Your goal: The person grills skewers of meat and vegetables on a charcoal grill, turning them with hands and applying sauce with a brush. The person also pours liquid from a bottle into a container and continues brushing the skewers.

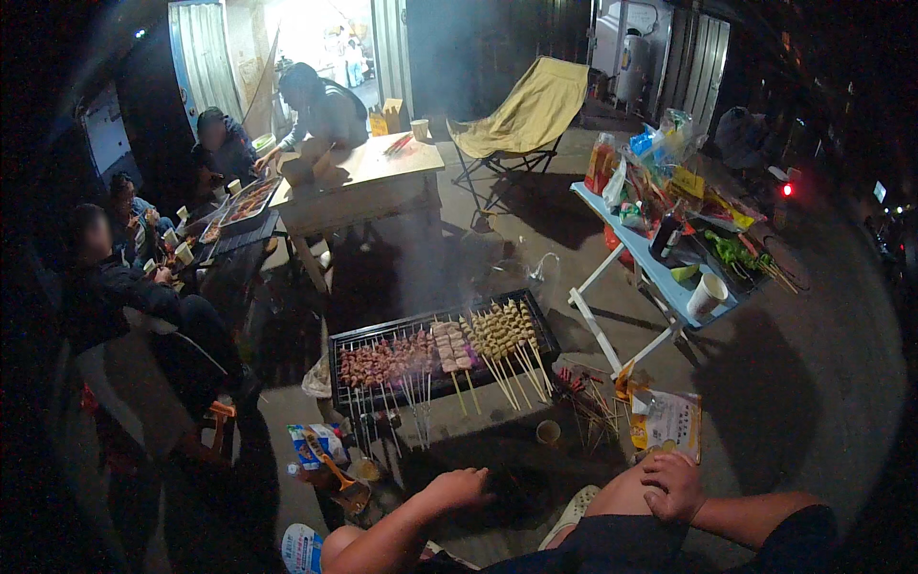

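Observation:
A black charcoal grill (443,348) stands before me, smoke rising above it. Across its grate lie small-chunk meat skewers (384,357) at the left, several on metal sticks, pale meat skewers (452,348) in the middle and yellowish-brown skewers (502,330) on wooden sticks at the right. My left hand (459,489) hovers over my lap, short of the grill's near side, fingers loosely bent; its palm is hidden and no held object shows. Resting on my bare right knee, my right hand (673,486) has its fingers spread and holds nothing.
A basting brush (337,473) and food packets lie at the left. Used sticks (595,416), a paper cup (548,432) and a printed packet (667,423) are right of the grill. A blue folding table (624,237) bears groceries. Several people sit around tables (358,194) beyond; a yellow folding chair (520,115) stands behind.

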